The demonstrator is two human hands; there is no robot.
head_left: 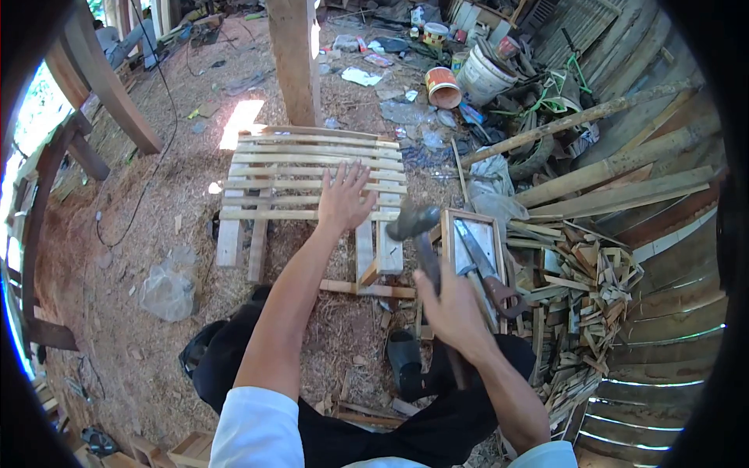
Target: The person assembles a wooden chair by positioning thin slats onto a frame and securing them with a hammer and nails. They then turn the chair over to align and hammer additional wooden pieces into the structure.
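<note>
My left hand (347,196) lies flat with spread fingers on the slats of a low wooden slatted frame (289,186). Gripped in my right hand (452,310) is a hammer (413,222), its head raised near the frame's right side and slightly blurred. Thin parallel strips run across the frame, resting on thicker pale legs or rails. A nail-like dark mark shows on the near right block (392,253). Just right of the hammer, a handsaw (505,298) with a brown handle leans over a shallow wooden tray (501,234).
A wooden post (295,66) rises behind the frame. Scrap wood (589,281) is heaped at right, below long poles (593,117). Farther back are an orange bucket (444,88) and a white bucket (482,74). A clear plastic bag (168,292) and a black cable (140,203) lie on the shavings-covered ground.
</note>
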